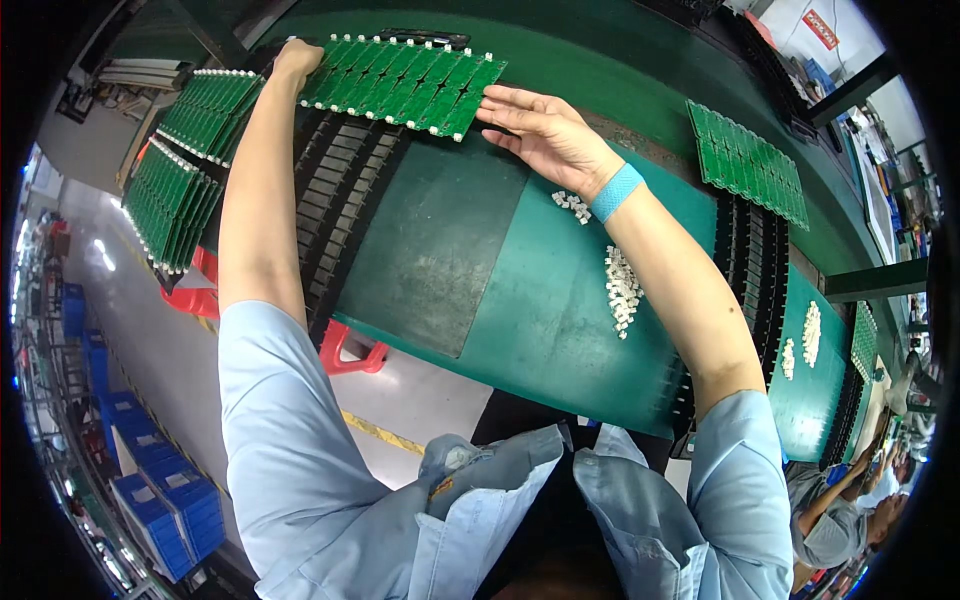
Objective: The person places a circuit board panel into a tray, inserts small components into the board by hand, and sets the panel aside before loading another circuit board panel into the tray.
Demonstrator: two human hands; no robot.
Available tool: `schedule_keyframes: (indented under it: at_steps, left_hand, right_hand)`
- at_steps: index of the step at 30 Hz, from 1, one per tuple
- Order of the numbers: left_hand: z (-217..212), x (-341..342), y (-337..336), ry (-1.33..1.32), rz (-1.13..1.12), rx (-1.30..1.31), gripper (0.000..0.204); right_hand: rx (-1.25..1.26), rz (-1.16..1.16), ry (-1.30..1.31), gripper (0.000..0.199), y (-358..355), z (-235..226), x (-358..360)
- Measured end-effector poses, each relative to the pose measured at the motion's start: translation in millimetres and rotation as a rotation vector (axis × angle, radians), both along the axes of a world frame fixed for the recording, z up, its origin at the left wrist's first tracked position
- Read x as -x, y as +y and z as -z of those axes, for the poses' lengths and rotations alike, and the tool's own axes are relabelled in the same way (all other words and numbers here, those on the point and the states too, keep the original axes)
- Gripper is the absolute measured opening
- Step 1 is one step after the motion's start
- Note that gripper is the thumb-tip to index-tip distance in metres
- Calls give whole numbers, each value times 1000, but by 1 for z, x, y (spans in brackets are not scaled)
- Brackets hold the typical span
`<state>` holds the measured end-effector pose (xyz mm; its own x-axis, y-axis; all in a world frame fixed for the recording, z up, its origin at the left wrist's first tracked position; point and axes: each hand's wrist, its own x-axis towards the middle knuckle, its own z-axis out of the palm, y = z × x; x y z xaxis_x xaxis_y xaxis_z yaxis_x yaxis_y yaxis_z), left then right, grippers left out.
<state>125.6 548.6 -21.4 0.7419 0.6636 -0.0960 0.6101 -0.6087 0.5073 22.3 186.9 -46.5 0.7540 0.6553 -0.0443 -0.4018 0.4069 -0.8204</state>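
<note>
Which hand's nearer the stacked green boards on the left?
Left. The left hand is right of the stacked boards, holding one end of a board; the right hand is farther, by its other end.

Held circuit board panel (395, 85): bright green, patterned in slim repeating strips with dark gaps along the middle, dotted white along both long edges.
Stacked boards (208, 112): the same green, edged with rows of white.
Worktop (560, 290): teal green.
Rectangular mat (430, 255): dark grey-green.
Small parts (622, 290): creamy white.
Slotted rack (335, 185): black and grey, striped like a ladder.
Wristband (617, 192): turquoise.
Shirt (290, 400): pale blue.
Stool (343, 352): red.
Floor line (382, 431): yellow.
Bins (180, 505): deep blue.
</note>
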Motion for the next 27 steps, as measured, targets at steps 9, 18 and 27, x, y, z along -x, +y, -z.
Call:
schedule_keyframes:
  at_steps: [9, 18, 27]
  left_hand:
    - [8, -11, 20, 31, -43, -36, 36]
    - [1, 20, -2, -69, 70, -285, 33]
    - [-37, 6, -69, -293, 248, -492, 34]
  right_hand:
    - [-17, -23, 8, 46, 5, 0, 0]
    - [67, 96, -1, 48, -17, -21, 12]
    - [-56, 229, -169, 42, -109, -151, 90]
